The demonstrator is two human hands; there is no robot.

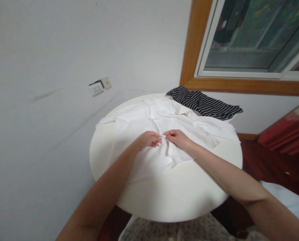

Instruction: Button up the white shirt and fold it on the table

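Firstly, see a pale wall [64, 50] filling the left and far side. Lower down, see a round white table [164, 201], bare along its near edge. At the upper right, note a window [252, 43] in a wooden frame [239, 86]. On the table, find a white garment [136, 122], spread but rumpled, reaching toward both sides and covering most of the top. At the far right edge, note a black-and-white striped cloth [204, 102], hanging partly past the rim, close beside the garment.

Over the middle of the garment, meet the left hand [149, 138] and the right hand [176, 137], coming in from opposite sides, fingertips just beside each other. On the left, see thumb and forefinger pinched together on the garment, other fingers curled below. On the right, see thumb and forefinger likewise clamped on it. Between both sets of fingertips, see a small fold [163, 137] of the same fabric, held from either side, with creases running from it toward the near hem. Cannot make out finer detail at the pinch, too small and pale.
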